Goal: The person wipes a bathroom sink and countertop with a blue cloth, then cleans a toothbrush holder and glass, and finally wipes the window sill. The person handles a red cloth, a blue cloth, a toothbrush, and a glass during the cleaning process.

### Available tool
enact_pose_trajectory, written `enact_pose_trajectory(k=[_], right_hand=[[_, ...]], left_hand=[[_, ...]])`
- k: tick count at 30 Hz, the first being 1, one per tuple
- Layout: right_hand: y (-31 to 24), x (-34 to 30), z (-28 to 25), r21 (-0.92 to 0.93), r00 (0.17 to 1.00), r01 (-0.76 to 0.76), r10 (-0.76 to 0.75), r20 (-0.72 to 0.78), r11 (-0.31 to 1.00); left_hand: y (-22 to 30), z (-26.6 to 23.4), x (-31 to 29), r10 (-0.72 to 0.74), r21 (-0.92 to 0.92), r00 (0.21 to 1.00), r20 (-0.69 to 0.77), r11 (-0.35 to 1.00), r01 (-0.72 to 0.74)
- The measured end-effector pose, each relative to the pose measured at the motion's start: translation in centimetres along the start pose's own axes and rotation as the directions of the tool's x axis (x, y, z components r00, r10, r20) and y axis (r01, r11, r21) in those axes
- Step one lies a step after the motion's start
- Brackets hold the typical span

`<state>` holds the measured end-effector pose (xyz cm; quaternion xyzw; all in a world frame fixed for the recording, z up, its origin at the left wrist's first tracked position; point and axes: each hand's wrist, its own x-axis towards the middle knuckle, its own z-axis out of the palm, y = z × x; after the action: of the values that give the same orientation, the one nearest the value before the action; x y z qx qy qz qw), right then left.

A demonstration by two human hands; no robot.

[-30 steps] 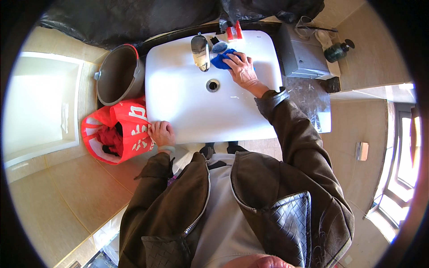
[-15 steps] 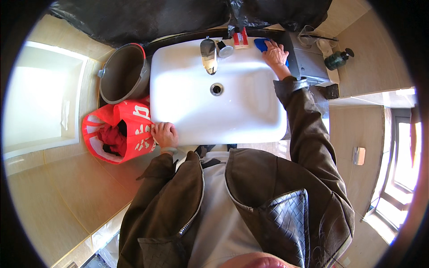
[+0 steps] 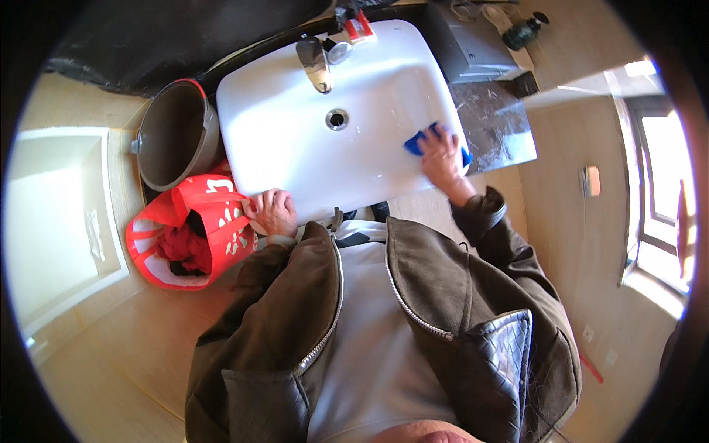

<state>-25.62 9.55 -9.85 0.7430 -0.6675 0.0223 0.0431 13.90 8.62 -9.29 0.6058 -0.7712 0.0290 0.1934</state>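
Observation:
My right hand [image 3: 442, 156] presses a blue cloth [image 3: 415, 143] against the right rim of the white washbasin [image 3: 284, 155]. Cloth shows on both sides of the fingers, which are slightly blurred. At the basin's front left corner is my left hand [image 3: 275, 213], its fingers curled at the strap of a red bag [image 3: 214, 221]. The bag hangs with its mouth to the left, and red and dark fabric [image 3: 186, 247] shows inside. A metal faucet [image 3: 314, 63] rises from the basin's back edge above the round drain [image 3: 337, 119]. Small water drops dot the white surface.
A grey-brown bucket [image 3: 173, 140] stands left of the basin. Behind the faucet are a red and white packet [image 3: 360, 28] and a small round clear item [image 3: 340, 53]. On the right are a dark wet counter [image 3: 491, 122], a grey box [image 3: 473, 44] and a green pump bottle [image 3: 523, 33].
My right hand has slid the blue cloth from the basin's back right corner toward me along the right side. The left hand stays by the bag. The whole view has tilted.

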Motion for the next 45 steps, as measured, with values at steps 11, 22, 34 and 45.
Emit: enact_pose_trajectory(k=[11, 22, 34, 45], right_hand=[[-22.4, 3.6, -3.5, 0.576, 0.957, 0.079, -0.223, 0.185, 0.814], [1.5, -3.0, -0.7, 0.275, 0.73, -0.442, 0.521, -0.442, 0.854], [-8.9, -2.8, -4.5, 0.432, 0.988, 0.116, -0.059, -0.143, 0.894], [5.0, 12.4, -1.6, -0.074, 0.972, 0.132, -0.143, -0.186, 0.989]], left_hand=[[3.1, -3.3, 7.9, 0.318, -0.016, 0.886, 0.338, 0.943, -0.332], [3.6, -8.6, 10.3, 0.236, 0.123, 0.782, 0.577, 0.921, -0.369], [8.8, -3.8, 5.5, 0.384, -0.256, 0.565, 0.73, 0.921, -0.294], [10.4, -2.3, 4.2, 0.314, -0.161, 0.662, 0.68, 0.946, -0.283]])
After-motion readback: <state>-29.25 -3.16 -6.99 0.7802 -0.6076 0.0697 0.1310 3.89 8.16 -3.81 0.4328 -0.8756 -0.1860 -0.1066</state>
